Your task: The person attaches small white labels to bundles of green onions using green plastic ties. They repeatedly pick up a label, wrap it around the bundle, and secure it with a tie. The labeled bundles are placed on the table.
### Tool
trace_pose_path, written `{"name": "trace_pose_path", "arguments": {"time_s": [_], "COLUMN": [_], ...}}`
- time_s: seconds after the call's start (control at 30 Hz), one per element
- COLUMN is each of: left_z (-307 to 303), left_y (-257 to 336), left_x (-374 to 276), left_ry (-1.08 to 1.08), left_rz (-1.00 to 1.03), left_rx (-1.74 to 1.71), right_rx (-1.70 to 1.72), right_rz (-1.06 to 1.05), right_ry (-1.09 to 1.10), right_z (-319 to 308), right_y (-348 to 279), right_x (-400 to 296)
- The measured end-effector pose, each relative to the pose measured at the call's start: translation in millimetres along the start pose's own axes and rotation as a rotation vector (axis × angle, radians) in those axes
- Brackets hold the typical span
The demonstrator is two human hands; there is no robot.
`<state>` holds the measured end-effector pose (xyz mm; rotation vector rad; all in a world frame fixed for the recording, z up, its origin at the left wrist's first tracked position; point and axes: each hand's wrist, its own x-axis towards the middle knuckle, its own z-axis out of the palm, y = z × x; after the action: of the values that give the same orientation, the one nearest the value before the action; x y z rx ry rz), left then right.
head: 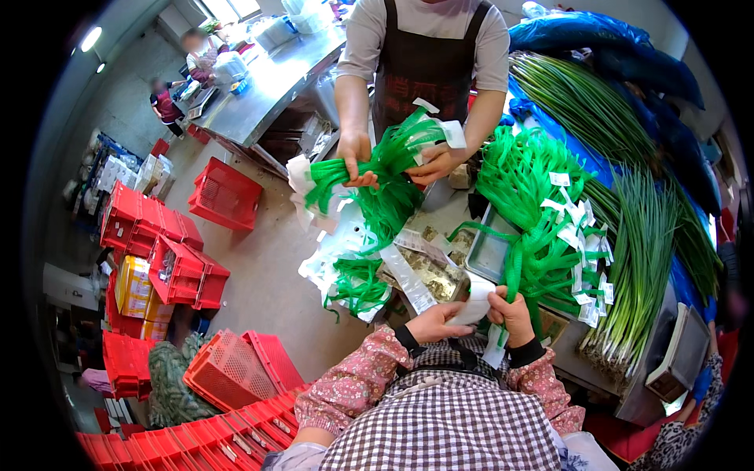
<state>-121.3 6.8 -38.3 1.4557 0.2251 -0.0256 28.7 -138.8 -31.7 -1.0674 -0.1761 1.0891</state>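
My left hand (439, 322) holds a roll of white labels (476, 301), from which a printed strip (407, 279) trails up and left. In my right hand (511, 315) is a green mesh net bag (513, 272), with a white label hanging below the fingers. Beside it lies a heap of green mesh bags (524, 171), many bearing white tags (570, 226). A metal tray (492, 246) sits partly under the heap. Across from me, a person in a dark apron holds a bundle of green mesh bags (389, 154) with white labels.
Spring onions (639, 265) lie in bunches on the right, near a scale (677, 353). More green mesh (359, 282) hangs over a white bag ahead. Red plastic crates (227, 194) stand on the floor at left, some stacked close by (235, 368). A metal table (265, 88) is farther back.
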Motion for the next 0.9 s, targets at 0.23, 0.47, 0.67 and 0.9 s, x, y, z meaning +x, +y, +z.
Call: {"name": "trace_pose_path", "arguments": {"time_s": [0.23,0.47,0.67,0.9], "left_z": [-55.6,-178.2,-209.8,-70.1], "left_y": [-33.0,15.9,5.0,5.0], "left_x": [-35.4,-187.0,-261.7,-107.4], "left_ry": [-0.204,-0.062,0.187,0.323], "left_rz": [-0.262,-0.607,-0.771,0.075], "left_rx": [0.386,0.223,0.204,0.723], "right_rx": [0.339,0.451,0.136,-0.104], "right_rz": [-0.201,-0.246,-0.003,0.06], "right_ry": [-0.112,-0.032,0.125,0.08], "right_z": [-27.7,-31.4,10.8,43.6], "right_y": [-3.9,-9.1,4.7,7.6], "right_x": [11.0,20.0,10.9,9.0]}}
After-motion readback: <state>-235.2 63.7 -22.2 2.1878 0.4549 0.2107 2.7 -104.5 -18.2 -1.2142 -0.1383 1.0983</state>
